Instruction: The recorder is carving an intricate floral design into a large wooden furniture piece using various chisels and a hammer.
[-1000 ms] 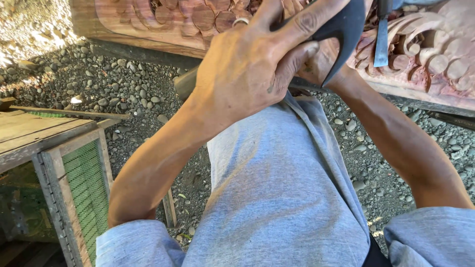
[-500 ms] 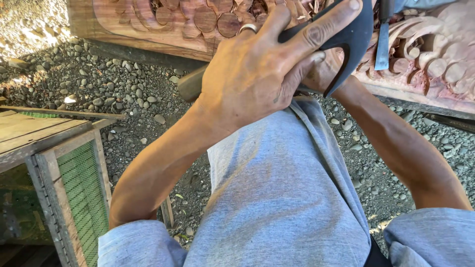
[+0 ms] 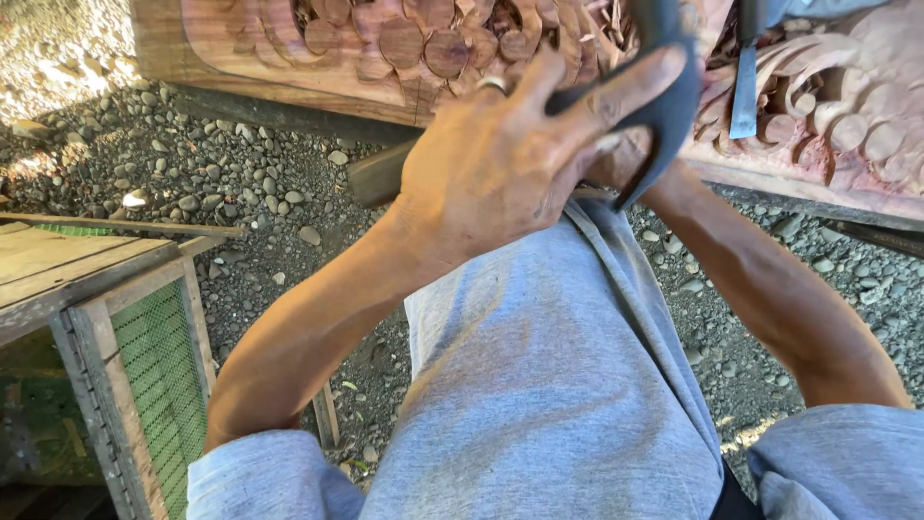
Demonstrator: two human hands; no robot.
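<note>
Left hand (image 3: 500,164) clamped over dark curved tool (image 3: 664,116) at carved wood panel (image 3: 404,48); right hand hidden, grip unclear. Mid-carving judged; next stroke needs steady pressure

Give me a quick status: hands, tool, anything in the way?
Left hand gripping dark curved tool. Right hand mostly hidden behind it. Carved wood panel right ahead; chisel resting there, nothing blocking.

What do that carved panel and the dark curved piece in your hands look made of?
Carved panel: reddish-brown wood, bare and matte, grain showing on the cut discs. Dark curved piece: smooth, dull dark grey, perhaps rubber or metal; unclear. The left hand presses it.
</note>
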